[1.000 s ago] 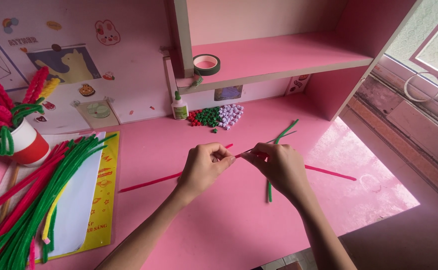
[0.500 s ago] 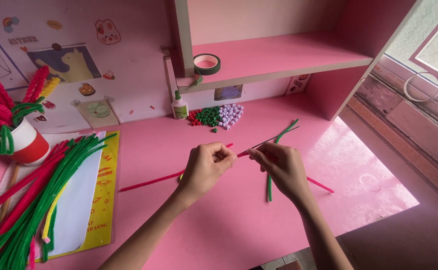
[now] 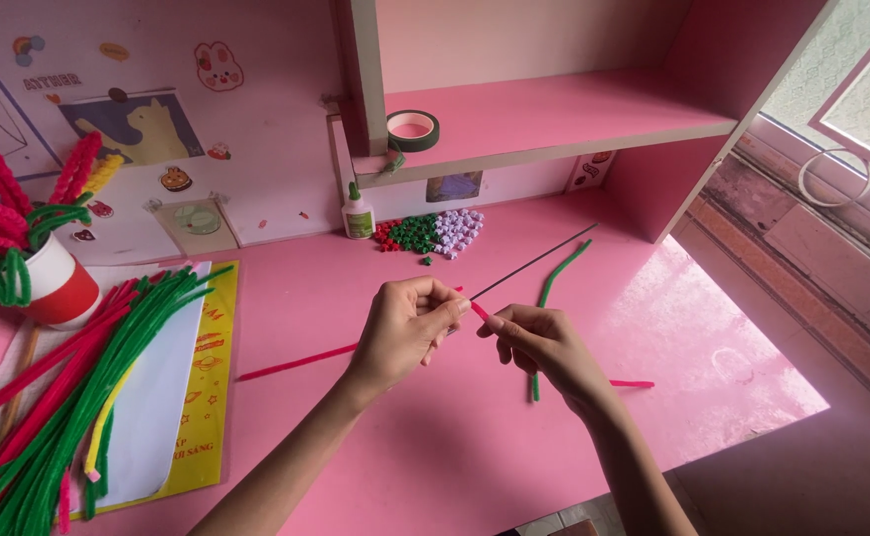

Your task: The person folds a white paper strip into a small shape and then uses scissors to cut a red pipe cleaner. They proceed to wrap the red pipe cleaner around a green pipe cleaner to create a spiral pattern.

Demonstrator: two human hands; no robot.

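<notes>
Pinching a thin dark wire point(image 3: 534, 264) between both hands, I grip it with my left hand point(image 3: 407, 328) closed, my right hand point(image 3: 544, 342) closed just beside it on a pink pipe cleaner point(image 3: 296, 362). Its long axis runs up and away to the right from my fingers. Below lies the pink table point(image 3: 455, 447), a green pipe cleaner point(image 3: 551, 288) just beyond my right hand.

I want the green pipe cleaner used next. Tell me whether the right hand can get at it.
Probably yes. The green pipe cleaner lies on bare desk just beyond the right hand, nothing between, though that hand is pinching a pink pipe cleaner.
</notes>
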